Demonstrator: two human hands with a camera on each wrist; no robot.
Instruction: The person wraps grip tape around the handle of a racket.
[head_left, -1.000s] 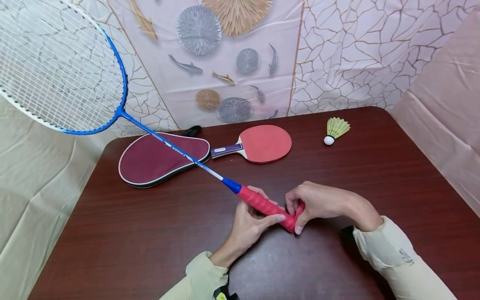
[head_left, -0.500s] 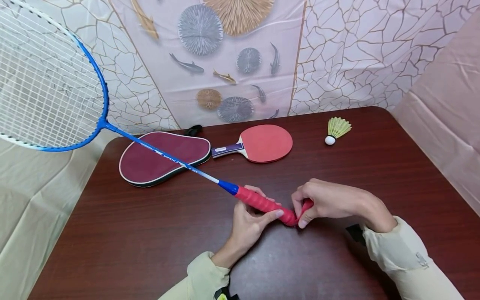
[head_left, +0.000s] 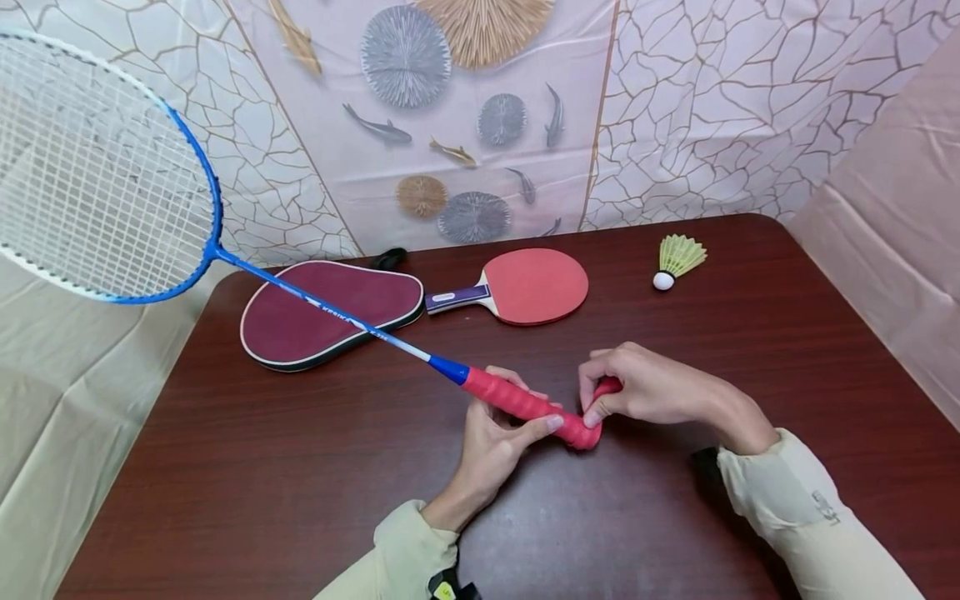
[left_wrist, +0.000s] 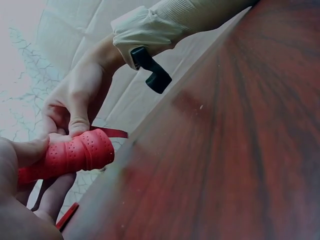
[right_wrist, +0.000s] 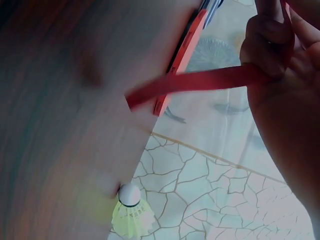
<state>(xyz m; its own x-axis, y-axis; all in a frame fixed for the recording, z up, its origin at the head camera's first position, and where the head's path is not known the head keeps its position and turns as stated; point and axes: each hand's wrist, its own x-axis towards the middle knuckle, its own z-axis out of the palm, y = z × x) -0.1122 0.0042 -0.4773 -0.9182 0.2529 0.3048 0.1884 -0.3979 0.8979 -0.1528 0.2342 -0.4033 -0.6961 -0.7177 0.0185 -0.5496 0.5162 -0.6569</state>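
Observation:
A blue and white badminton racket [head_left: 330,310] slants across the head view, its strung head at upper left and its red handle [head_left: 517,400] toward me. My left hand [head_left: 491,450] grips the handle, thumb along the near side and fingers behind. My right hand [head_left: 652,385] pinches a red grip tape [head_left: 607,387] at the butt end. In the right wrist view, a loose end of the tape [right_wrist: 210,79] sticks out from the curled fingers. Perforated, overlapping turns of tape cover the handle [left_wrist: 80,152] in the left wrist view.
At the back of the dark wooden table [head_left: 300,483] lie a maroon paddle case [head_left: 322,308], a red table tennis paddle [head_left: 536,286] and a yellow shuttlecock [head_left: 678,258]. The racket's shaft passes over the case. A patterned cloth [head_left: 480,167] hangs behind the table.
The racket first swung down and left at its head. My right hand moved out from the butt with the tape, then up and around, and its thumb is now at the butt's upper edge.

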